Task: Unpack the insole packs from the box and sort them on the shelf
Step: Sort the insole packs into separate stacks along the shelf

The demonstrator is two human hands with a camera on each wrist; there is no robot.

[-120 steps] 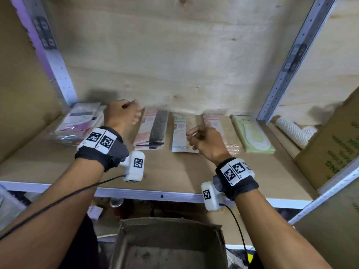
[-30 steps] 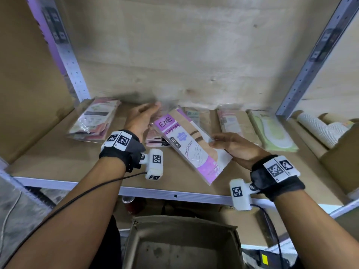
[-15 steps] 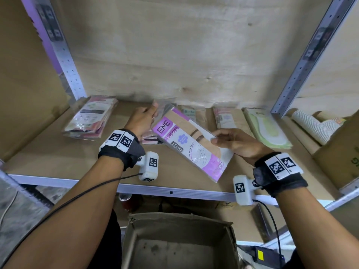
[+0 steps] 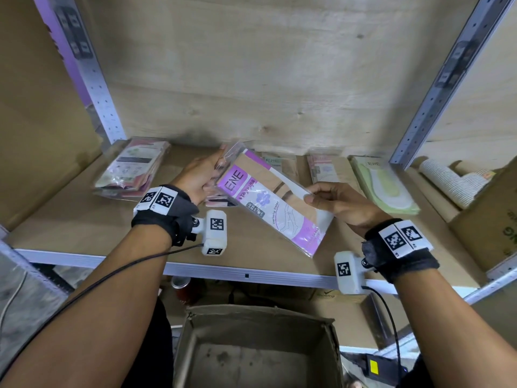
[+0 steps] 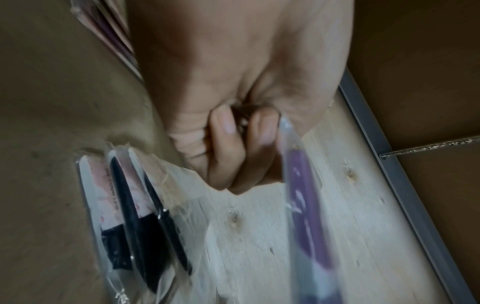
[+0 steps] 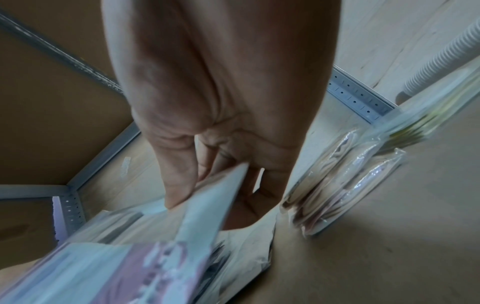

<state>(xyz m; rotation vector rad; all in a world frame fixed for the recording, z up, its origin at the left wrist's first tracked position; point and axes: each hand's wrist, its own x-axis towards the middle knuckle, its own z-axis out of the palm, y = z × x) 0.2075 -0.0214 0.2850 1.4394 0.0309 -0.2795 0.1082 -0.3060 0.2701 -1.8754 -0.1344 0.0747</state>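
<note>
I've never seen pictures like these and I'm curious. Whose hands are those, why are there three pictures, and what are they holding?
They belong to a person wearing three cameras. The big picture comes from a head camera; the other two come from wrist cameras looking along each hand. The left hand and right hand together hold a purple-and-white pack above a wooden shelf. More packs lie on the shelf: a pile at the left, a green one at the right. A cardboard box sits open below.

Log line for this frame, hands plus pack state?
left hand: grip on purple pack top end | right hand: pinches right edge | pack: tilted, above shelf | box: looks empty
</note>
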